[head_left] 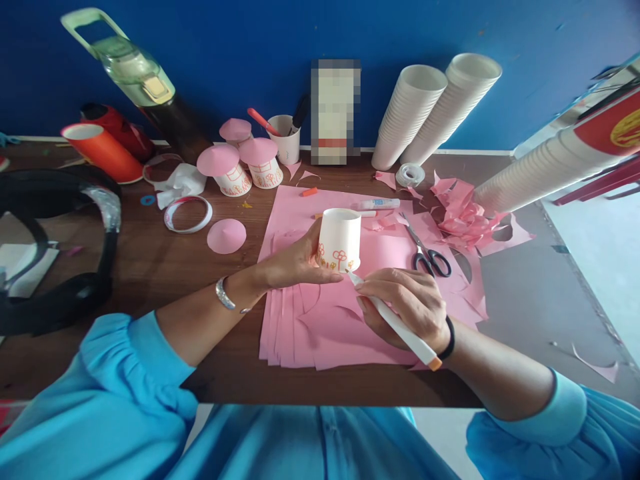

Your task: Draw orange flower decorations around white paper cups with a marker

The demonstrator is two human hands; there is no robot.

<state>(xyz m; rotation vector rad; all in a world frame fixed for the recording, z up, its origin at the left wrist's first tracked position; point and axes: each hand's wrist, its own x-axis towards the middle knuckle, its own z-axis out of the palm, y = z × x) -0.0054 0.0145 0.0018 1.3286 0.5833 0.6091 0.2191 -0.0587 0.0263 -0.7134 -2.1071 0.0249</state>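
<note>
My left hand [310, 259] is closed round the side of a white paper cup [341, 233], which is upside down, its rim at the bottom. Orange and yellow flowers are drawn low on the cup's wall. In my right hand [407, 303] is a white marker [400, 327] with an orange end, its tip at the cup's lower edge. Beneath both hands lies a stack of pink paper [285, 333]. Black-handled scissors [433, 260] rest on the paper to the right. A glue stick [377, 204] and an orange marker cap [309, 192] lie behind the cup.
Decorated cups with pink cone tops [234, 179] stand back left, near a loose pink cone [227, 236] and a tape roll [188, 214]. Tall cup stacks [410, 117] lean on the blue wall. Crumpled pink scraps [465, 217] lie right; a bottle [150, 87] and headphones [107, 247] are left.
</note>
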